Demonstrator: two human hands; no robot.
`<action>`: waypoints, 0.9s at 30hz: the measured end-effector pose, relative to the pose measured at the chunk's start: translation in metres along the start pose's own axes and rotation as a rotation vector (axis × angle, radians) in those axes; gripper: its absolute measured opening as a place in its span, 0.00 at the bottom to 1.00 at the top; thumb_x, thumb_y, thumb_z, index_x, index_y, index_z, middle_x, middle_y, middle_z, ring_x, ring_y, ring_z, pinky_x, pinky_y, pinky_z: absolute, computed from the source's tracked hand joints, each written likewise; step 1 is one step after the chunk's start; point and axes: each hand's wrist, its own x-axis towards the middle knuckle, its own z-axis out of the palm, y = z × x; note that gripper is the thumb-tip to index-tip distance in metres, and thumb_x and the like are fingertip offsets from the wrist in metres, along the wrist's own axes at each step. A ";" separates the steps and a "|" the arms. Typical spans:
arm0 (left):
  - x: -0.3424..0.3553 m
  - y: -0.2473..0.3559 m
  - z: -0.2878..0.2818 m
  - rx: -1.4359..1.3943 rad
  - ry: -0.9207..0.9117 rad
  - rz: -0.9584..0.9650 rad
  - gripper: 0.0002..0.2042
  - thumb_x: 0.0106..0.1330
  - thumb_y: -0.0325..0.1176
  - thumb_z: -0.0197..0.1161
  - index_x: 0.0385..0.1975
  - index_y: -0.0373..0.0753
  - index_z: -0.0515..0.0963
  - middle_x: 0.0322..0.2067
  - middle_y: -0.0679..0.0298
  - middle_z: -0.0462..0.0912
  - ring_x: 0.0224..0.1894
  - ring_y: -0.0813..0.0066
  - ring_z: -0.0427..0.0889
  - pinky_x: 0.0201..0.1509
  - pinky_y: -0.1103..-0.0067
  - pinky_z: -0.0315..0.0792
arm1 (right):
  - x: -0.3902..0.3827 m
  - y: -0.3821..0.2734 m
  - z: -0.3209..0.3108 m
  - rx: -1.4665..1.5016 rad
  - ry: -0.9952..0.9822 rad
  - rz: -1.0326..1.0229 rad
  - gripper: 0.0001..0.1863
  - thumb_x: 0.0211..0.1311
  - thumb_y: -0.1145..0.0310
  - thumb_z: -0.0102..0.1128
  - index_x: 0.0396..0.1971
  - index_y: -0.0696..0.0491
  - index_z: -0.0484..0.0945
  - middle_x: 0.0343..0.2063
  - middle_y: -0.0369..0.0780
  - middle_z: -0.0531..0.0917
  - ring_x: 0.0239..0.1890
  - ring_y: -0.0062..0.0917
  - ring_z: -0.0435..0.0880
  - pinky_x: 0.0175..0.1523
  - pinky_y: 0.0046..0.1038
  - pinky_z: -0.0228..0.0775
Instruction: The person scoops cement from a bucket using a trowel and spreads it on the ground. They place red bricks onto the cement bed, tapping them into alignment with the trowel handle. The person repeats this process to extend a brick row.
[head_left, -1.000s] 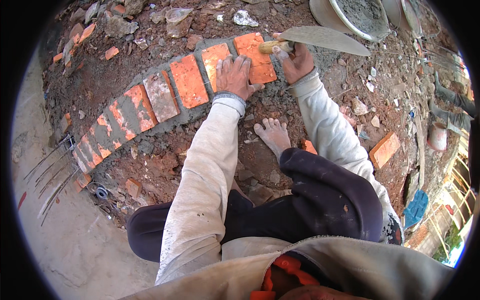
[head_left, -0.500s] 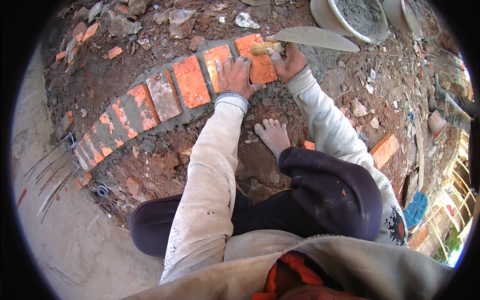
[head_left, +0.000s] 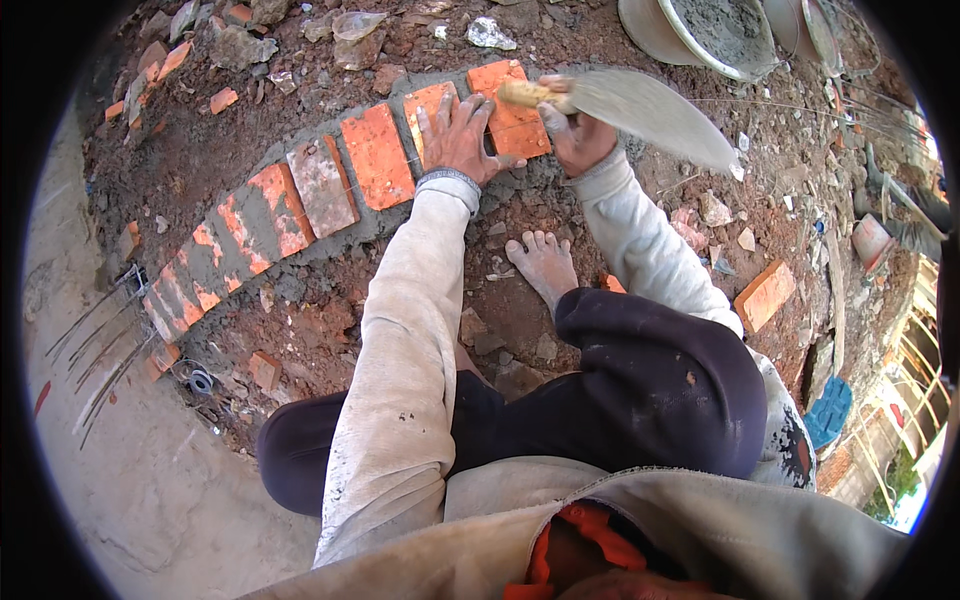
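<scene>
- Head view: the left hand (head_left: 458,135) lies flat with fingers spread, pressing on the orange bricks at the far end of the curved brick row (head_left: 300,195), its palm over the joint between the end brick (head_left: 512,110) and the one beside it.
- The right hand (head_left: 577,135) is closed around the wooden handle of a trowel (head_left: 640,110), just beside the end brick; the grey blade points away to the right, tilted above the dirt.
- The row sits in grey mortar on reddish ground and bends down towards the left edge.
- A bare foot (head_left: 545,265) rests on the dirt just below the row, between the two sleeves.
- A mortar bucket (head_left: 715,35) stands at the top right, well apart from the hands.
- A loose brick (head_left: 765,295) lies on the right.
</scene>
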 end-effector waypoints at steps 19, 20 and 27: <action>-0.001 -0.002 0.007 0.033 0.025 0.010 0.48 0.38 0.64 0.71 0.62 0.49 0.65 0.65 0.69 0.60 0.71 0.56 0.47 0.73 0.53 0.33 | -0.003 0.002 0.004 -0.008 0.006 0.089 0.15 0.62 0.72 0.57 0.47 0.60 0.68 0.47 0.47 0.78 0.46 0.31 0.80 0.50 0.30 0.74; 0.000 -0.002 0.007 0.024 0.018 0.003 0.48 0.39 0.64 0.71 0.62 0.49 0.65 0.65 0.69 0.60 0.71 0.57 0.47 0.73 0.53 0.33 | 0.001 -0.001 0.004 -0.051 -0.043 0.089 0.15 0.63 0.72 0.57 0.47 0.60 0.68 0.47 0.47 0.78 0.46 0.31 0.80 0.50 0.30 0.74; -0.003 -0.003 -0.003 0.054 -0.053 0.017 0.46 0.39 0.64 0.72 0.61 0.50 0.66 0.64 0.70 0.61 0.69 0.56 0.51 0.72 0.51 0.40 | -0.019 -0.043 -0.016 0.389 0.211 0.180 0.14 0.60 0.76 0.58 0.45 0.61 0.71 0.44 0.46 0.78 0.46 0.34 0.80 0.53 0.33 0.73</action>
